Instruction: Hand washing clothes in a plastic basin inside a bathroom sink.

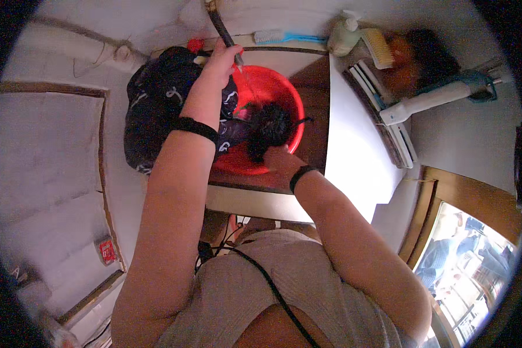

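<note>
A red plastic basin (296, 100) stands in a dark sink. My left hand (221, 63) is around the lower end of a dark hose (219, 24), and a thin stream of water runs from its mouth into the basin. My right hand (282, 160) is at the basin's near right side, with its fingers on a wet, bunched black item (272, 124), perhaps cloth. My fingertips are partly hidden by it. Black fabric with white print (161, 100) is heaped over the basin's left side, partly behind my left forearm.
On the back ledge lie a blue-handled brush (291, 37), a pale bottle (344, 37) and a yellowish brush (377, 48). A bright white counter (356, 143) adjoins the sink on the right. Beyond it are a white handled device (435, 102) and a wood-framed window (470, 265).
</note>
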The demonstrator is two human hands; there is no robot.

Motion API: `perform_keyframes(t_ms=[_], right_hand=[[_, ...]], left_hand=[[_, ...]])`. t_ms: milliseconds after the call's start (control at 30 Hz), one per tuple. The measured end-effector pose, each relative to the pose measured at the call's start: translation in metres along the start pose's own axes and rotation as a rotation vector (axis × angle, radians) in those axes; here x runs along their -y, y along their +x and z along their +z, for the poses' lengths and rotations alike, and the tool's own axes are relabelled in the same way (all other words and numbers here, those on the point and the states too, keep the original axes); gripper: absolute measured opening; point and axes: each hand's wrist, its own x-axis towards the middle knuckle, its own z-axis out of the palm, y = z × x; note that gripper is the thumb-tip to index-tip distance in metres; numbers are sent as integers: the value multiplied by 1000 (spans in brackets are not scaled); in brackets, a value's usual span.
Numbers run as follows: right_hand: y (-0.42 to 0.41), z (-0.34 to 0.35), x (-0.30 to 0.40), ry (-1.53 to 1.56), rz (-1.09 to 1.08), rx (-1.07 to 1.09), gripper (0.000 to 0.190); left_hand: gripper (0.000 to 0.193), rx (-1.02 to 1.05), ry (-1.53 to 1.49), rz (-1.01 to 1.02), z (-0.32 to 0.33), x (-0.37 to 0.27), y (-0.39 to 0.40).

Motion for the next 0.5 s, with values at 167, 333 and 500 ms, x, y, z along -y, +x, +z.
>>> perform_keyframes(t_ms=[167, 333, 500], right_hand=[[-35, -48, 19, 169, -44, 114, 37], [-52, -45, 11, 279, -14, -111, 39], [-24, -33, -20, -26, 159, -103, 34]], left_hand=[[58, 41, 70, -133, -34, -3, 7], [59, 10, 92, -206, -19, -6, -1], [45, -61, 115, -50, -4, -6, -7]])
